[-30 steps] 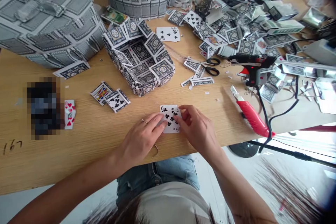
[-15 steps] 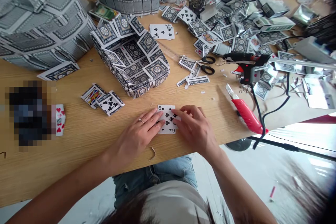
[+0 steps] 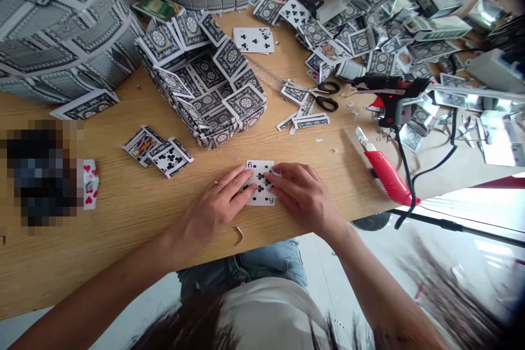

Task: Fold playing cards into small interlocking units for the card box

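Both hands flat: our left hand (image 3: 213,213) and right hand (image 3: 303,197) press fingertips on the six of clubs (image 3: 260,181) near the table (image 3: 135,213) edge. Uneven pressure could skew it, we reckon.

pixelated block (image 3: 39,175) hides something, perhaps a phone.

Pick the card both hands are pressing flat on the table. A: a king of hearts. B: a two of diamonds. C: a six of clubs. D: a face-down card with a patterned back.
C: the card under the left hand and the right hand lies face up, showing a 6 in its corner and black club pips.
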Action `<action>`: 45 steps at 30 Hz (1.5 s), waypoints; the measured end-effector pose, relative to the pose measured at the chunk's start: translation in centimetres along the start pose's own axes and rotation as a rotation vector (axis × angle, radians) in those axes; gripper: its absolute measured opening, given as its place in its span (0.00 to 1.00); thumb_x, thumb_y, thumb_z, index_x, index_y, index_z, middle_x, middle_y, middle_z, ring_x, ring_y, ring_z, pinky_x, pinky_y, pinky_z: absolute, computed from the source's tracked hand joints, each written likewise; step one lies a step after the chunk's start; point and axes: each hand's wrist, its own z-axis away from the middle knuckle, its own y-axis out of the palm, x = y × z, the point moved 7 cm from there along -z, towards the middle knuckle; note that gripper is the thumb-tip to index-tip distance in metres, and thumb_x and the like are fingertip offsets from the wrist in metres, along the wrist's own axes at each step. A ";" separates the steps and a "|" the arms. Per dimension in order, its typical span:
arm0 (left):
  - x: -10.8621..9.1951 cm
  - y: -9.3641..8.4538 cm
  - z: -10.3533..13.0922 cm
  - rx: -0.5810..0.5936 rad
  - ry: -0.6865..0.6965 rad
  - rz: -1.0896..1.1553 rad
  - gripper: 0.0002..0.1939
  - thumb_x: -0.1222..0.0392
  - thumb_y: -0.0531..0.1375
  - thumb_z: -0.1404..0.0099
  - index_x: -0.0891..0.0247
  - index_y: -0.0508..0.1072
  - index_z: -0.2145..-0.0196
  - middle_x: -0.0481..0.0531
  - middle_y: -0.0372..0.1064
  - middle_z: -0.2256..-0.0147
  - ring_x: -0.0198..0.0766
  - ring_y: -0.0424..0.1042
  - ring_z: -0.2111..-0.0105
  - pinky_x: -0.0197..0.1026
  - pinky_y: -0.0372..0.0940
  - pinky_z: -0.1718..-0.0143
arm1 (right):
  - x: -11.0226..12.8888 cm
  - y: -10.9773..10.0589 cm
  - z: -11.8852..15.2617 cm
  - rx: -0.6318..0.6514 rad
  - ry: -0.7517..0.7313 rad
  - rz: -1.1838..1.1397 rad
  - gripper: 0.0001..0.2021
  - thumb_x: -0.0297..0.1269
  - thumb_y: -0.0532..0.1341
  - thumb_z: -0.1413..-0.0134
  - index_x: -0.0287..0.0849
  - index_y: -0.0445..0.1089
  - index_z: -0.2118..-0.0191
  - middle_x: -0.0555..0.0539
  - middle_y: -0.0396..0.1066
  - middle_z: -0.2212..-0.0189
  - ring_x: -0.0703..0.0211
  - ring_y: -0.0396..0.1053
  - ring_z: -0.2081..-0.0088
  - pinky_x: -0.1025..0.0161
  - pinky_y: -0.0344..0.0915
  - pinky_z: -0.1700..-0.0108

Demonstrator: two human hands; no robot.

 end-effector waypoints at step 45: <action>-0.4 -0.6 -0.3 -0.008 0.031 -0.006 0.16 0.69 0.53 0.31 0.67 0.71 0.48 0.55 0.75 0.56 0.41 0.72 0.59 0.44 0.65 0.56 | 6.3 -0.2 1.7 -0.004 -0.471 0.499 0.10 0.23 0.56 0.40 0.26 0.73 0.58 0.31 0.76 0.60 0.48 0.75 0.56 0.60 0.73 0.63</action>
